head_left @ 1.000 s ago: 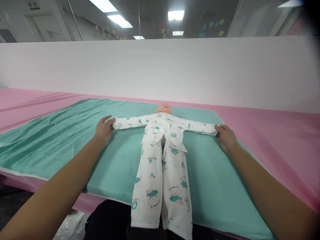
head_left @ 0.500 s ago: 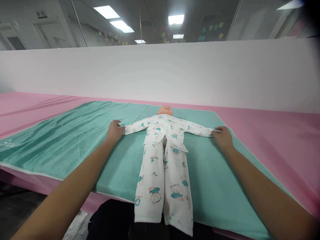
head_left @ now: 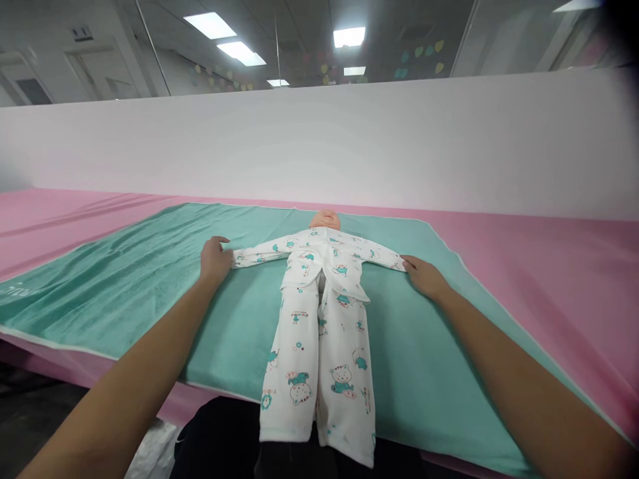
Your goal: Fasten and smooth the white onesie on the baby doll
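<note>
A baby doll [head_left: 325, 219] lies on its back on a green towel [head_left: 414, 372], its head toward the wall. It wears a white printed baby top [head_left: 304, 256] and matching trousers [head_left: 294, 359], whose legs reach past the near edge. Both sleeves stretch out sideways. My left hand [head_left: 216, 259] is closed on the cuff of the left-side sleeve. With fingers pinched, my right hand [head_left: 424, 274] grips the cuff of the right-side sleeve. The doll's hands are not visible.
Beneath the towel is a pink cover [head_left: 564, 286]. A white wall [head_left: 299, 146] with glass above it stands behind. My dark-clothed legs [head_left: 214, 439] are at the near edge.
My right hand has moved inward to the left with its cuff, and that sleeve is less extended. My left hand and its sleeve have shifted slightly left. The view has shifted a little.
</note>
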Available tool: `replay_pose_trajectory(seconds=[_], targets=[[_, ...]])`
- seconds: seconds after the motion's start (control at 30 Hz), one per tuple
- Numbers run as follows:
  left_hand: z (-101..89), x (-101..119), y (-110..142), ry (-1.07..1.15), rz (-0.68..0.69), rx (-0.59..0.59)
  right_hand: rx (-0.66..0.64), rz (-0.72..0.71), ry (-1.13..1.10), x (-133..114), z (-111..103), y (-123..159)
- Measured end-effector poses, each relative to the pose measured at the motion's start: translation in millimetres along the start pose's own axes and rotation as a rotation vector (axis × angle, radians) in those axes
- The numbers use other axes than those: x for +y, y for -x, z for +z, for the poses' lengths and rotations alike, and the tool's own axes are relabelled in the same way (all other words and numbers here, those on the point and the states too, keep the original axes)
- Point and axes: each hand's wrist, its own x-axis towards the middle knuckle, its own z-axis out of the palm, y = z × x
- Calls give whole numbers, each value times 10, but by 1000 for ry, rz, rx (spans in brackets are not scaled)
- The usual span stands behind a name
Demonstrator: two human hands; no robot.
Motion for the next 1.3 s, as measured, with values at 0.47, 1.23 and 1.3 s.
replay_pose_trajectory(seconds=[0.47, 1.23, 1.3], targets=[[-958, 717, 1978, 333, 467, -352, 79, -600, -415, -1448, -371, 1450], [-783, 1028, 2927, 659, 236, -140, 239, -308, -101, -1910, 144, 2661], [-758, 1001, 2947, 661, 241, -109, 250, -253, -99, -1961, 182, 2631]])
